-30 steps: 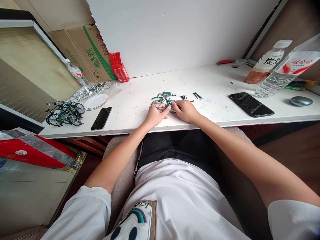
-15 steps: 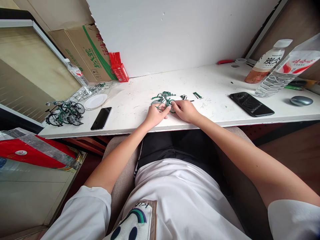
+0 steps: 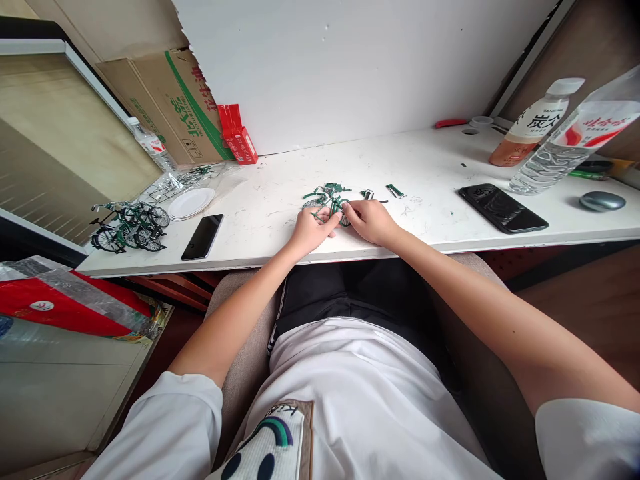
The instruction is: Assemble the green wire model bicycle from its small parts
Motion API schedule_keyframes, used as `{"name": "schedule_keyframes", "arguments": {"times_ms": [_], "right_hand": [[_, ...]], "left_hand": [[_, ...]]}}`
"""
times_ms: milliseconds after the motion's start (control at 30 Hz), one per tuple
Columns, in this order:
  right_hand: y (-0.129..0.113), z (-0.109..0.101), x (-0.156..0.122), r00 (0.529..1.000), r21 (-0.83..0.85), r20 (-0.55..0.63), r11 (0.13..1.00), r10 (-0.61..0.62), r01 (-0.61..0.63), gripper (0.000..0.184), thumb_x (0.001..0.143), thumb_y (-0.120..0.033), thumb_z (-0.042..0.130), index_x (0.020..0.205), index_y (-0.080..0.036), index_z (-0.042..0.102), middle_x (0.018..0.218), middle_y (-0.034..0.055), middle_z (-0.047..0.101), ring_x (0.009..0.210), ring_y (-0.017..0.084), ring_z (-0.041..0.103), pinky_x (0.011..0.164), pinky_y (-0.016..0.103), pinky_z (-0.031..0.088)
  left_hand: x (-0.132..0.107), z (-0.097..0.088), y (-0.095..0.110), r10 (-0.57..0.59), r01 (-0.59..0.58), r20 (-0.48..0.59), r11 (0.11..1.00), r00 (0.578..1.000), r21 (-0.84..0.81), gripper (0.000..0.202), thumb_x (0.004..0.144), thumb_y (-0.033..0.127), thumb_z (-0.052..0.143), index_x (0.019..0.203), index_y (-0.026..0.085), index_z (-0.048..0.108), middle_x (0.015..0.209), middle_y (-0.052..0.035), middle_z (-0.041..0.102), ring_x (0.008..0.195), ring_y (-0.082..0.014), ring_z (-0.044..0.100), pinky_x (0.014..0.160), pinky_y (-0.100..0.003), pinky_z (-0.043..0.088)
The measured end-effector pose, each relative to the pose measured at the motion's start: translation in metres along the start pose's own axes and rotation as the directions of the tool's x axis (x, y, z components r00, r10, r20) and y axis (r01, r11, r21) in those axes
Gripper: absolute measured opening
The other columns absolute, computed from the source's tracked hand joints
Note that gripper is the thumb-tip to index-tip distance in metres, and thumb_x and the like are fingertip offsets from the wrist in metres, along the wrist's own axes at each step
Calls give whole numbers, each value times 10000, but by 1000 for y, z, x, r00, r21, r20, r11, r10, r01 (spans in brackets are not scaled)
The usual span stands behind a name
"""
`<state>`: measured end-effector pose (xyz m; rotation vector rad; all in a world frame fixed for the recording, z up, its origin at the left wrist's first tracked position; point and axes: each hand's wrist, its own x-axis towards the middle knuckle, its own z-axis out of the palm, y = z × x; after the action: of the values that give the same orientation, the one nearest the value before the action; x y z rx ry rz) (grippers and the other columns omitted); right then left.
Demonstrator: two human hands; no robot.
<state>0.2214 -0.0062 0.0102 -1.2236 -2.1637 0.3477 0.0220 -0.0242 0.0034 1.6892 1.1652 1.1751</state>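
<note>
Near the table's front edge, my left hand (image 3: 313, 227) is closed on a small green model bicycle (image 3: 334, 212) with a black wheel. My right hand (image 3: 371, 220) pinches the same model at its right side, by the wheel. My fingers cover part of the frame. Just behind lie loose green pieces (image 3: 334, 189), and more small green and dark parts (image 3: 368, 195) rest beyond my right hand. Farther right is a separate green piece (image 3: 395, 191).
Several model bicycles (image 3: 131, 227) stand clustered at the left, near white plates (image 3: 192, 203) and a phone (image 3: 203, 237). On the right are another phone (image 3: 503, 209), a mouse (image 3: 603, 201), a brown drink bottle (image 3: 535, 123) and a water bottle (image 3: 575, 143). A red box (image 3: 240, 140) stands at the back.
</note>
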Motion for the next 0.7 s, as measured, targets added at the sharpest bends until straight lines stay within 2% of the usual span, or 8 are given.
{"name": "schedule_keyframes", "arguments": {"times_ms": [200,400,700], "right_hand": [[1,1,0,1000,-4,4,1000,7,-7,584,1154,-615,296,714,-250,415,636,52,535,601,200,414,666,375,290],[3,2,0,1000,-23,1,1000,-1,1,610,1163,-616,287,717,-243,471,648,64,576,621,208,460,668,369,306],[3,2,1,1000,-17,-3,1000,-6,6,578,1159,-579,315,706,-245,447,635,61,569,594,201,436,655,371,303]], "left_hand": [[1,0,-2,17,-17,-2,1000,1000,-9,325,953,410,870,804,174,706,781,-56,815,579,-148,753,585,-234,577],[1,0,-3,11,-11,-3,1000,1000,-15,326,963,404,859,801,170,702,781,-57,814,583,-149,758,584,-233,579],[0,0,-3,17,-17,-3,1000,1000,-13,362,955,435,868,786,175,682,771,-50,807,580,-145,752,576,-225,568]]}}
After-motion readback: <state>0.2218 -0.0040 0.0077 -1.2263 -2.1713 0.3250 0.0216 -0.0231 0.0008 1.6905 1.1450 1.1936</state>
